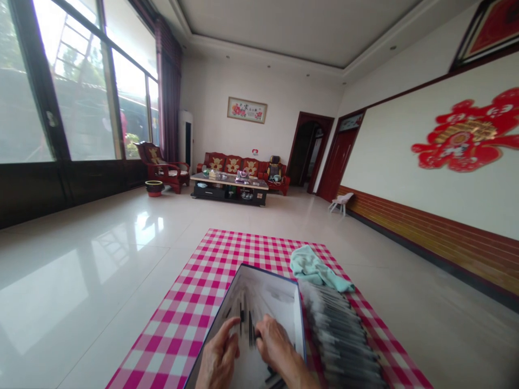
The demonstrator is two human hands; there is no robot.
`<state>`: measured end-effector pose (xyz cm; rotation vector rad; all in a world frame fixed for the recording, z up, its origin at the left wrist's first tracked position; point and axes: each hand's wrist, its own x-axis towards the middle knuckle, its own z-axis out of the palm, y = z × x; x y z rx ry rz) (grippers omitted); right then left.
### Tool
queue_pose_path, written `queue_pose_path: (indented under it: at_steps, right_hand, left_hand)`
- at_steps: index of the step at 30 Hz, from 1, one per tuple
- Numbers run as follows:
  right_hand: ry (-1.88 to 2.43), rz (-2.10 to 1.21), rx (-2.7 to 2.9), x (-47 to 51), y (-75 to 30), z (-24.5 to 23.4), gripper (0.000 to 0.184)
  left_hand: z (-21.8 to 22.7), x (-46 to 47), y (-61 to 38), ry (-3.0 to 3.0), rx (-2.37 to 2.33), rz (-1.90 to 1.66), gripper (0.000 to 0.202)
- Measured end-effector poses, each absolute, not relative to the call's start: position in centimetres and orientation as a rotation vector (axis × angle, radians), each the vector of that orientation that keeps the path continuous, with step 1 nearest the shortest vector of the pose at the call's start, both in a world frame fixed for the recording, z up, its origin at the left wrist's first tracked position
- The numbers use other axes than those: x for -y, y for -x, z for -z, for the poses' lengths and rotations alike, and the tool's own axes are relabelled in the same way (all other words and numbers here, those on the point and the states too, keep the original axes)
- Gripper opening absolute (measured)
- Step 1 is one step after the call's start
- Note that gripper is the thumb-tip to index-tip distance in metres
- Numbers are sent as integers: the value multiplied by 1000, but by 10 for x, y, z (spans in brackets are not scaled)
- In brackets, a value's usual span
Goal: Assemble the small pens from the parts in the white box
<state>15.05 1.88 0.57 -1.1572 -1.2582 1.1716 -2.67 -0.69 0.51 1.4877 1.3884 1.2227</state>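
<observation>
A shallow white box [299, 319] with a dark blue rim stands on the checked tablecloth. Several slim dark pen-like sticks [242, 313] lie inside it, blurred, partly among what looks like clear plastic. Over the box's left side, my left hand [221, 351] has its index finger stretched towards the sticks and its thumb apart, holding nothing I can see. My right hand [275, 343] is inside the box with curled fingers beside the dark sticks; what its fingertips grip is hidden. More dark pieces [275, 378] lie under my right wrist.
To the right of the box lies a long row of dark sticks in clear wrappers [343, 335]. A mint-green cloth [318, 268] is crumpled behind them. The pink-and-white tablecloth [174, 308] covers the table. Beyond stand a coffee table [229, 189] and a wooden sofa [217, 161].
</observation>
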Motion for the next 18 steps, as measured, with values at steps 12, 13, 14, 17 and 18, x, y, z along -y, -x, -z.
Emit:
queue_pose_path:
  at_steps: [12, 13, 14, 17, 18]
  right_hand:
    - [1172, -1340, 1235, -28, -118, -47, 19]
    - [1133, -1409, 1150, -24, -117, -48, 22]
    - [1089, -1477, 1060, -20, -116, -47, 24]
    - [976, -1624, 864, -14, -116, -39, 25]
    - [950, -1650, 824, -13, -116, -36, 25]
  left_hand:
    - [-8, 7, 23, -1598, -1333, -1223, 40]
    - [-8, 8, 23, -1599, -1330, -1222, 41]
    - [-8, 8, 23, -1597, -1328, -1221, 41]
    - [-8, 9, 23, -1592, -1315, -1217, 41]
    - [-7, 9, 23, -1589, -1314, -1214, 41]
